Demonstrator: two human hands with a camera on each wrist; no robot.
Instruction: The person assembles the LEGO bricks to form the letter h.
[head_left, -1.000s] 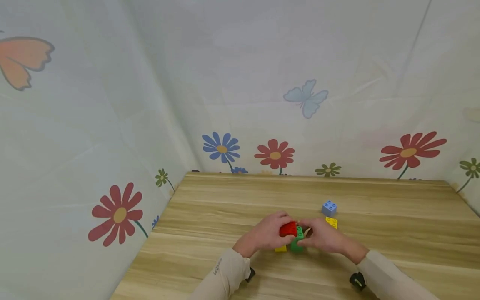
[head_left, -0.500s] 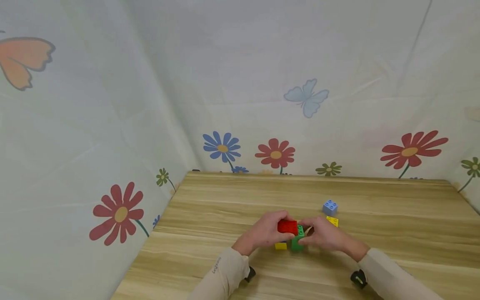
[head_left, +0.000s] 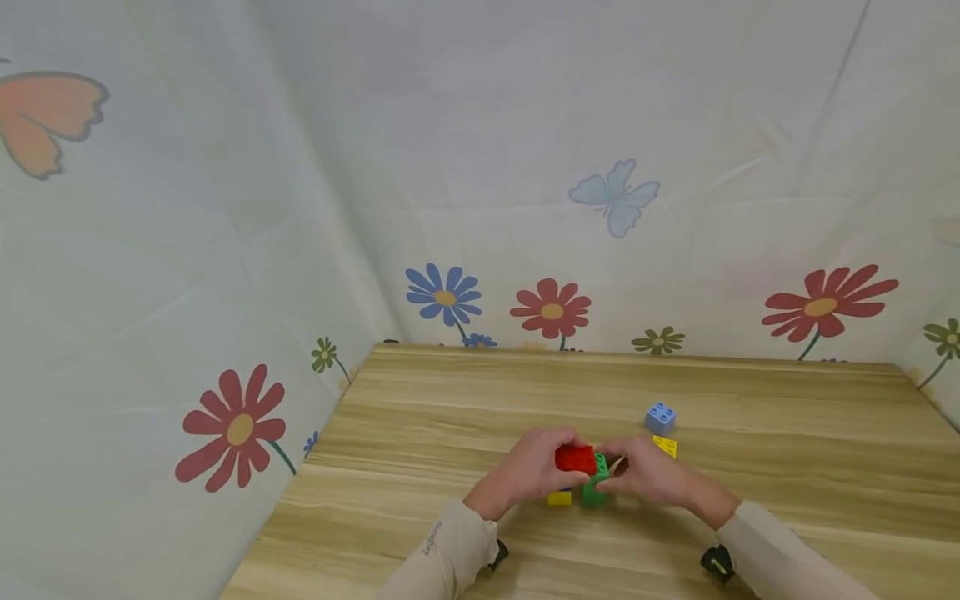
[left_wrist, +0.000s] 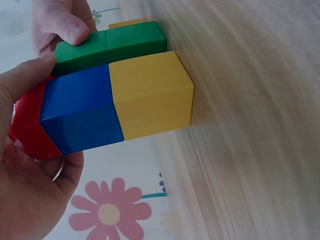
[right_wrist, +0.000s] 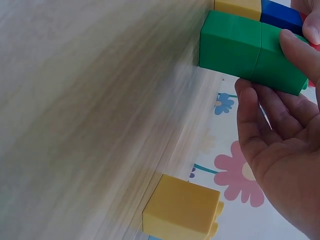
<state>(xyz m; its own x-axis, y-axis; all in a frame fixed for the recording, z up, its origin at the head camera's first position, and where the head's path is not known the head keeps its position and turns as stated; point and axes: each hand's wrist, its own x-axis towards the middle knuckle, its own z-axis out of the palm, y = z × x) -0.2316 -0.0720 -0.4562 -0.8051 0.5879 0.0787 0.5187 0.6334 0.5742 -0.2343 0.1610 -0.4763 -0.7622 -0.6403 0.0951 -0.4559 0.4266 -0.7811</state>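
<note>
My left hand [head_left: 527,467] grips a red toy brick [head_left: 576,459], thumb on the near side and fingers on the far side. Under the red brick, the left wrist view shows a blue brick [left_wrist: 77,107] joined to a yellow brick [left_wrist: 152,95] at the bottom. Close beside this stack stand two green bricks [right_wrist: 232,42], one on top of the other, with studs on the upper one. My right hand [head_left: 648,472] pinches the upper green brick between thumb and fingers. Whether the two stacks touch is hard to tell.
Behind my right hand, a loose yellow brick [head_left: 666,446] sits on the wooden table [head_left: 450,392]. A light blue brick [head_left: 661,418] lies a little farther back. A white cloth [head_left: 487,167] printed with flowers and butterflies hangs around the table's back and left.
Both hands stay almost in place. The red brick has shifted slightly under my left hand, and a sliver of the blue brick now shows below it in the head view.
</note>
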